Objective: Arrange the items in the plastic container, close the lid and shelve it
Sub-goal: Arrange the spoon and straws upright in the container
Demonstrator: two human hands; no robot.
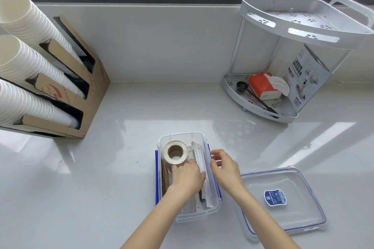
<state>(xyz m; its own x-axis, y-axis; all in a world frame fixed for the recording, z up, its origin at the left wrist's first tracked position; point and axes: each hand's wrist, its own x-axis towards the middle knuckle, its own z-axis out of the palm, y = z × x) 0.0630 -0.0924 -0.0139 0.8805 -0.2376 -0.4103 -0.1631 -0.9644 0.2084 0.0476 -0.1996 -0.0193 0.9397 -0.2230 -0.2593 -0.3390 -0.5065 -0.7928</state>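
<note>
A clear plastic container (182, 136) with blue clips stands open on the counter in front of me. Inside it a roll of tape (175, 151) stands at the far left, with corrugated cardboard (164, 176) along the left wall and long white packets (199, 155) along the right. My left hand (187, 176) reaches into the container, fingers curled down on the items beside the roll. My right hand (224, 164) pinches the container's right wall and a white packet there. The clear lid (283, 196) with a blue label lies flat to the right of the container.
A white two-tier corner shelf (303, 26) stands at the back right; its lower tier holds an orange tissue pack (263, 86), a black scoop (241, 86) and a printed box (309, 79). A cardboard dispenser (81, 91) with stacked paper cups stands at the left. A window runs along the back.
</note>
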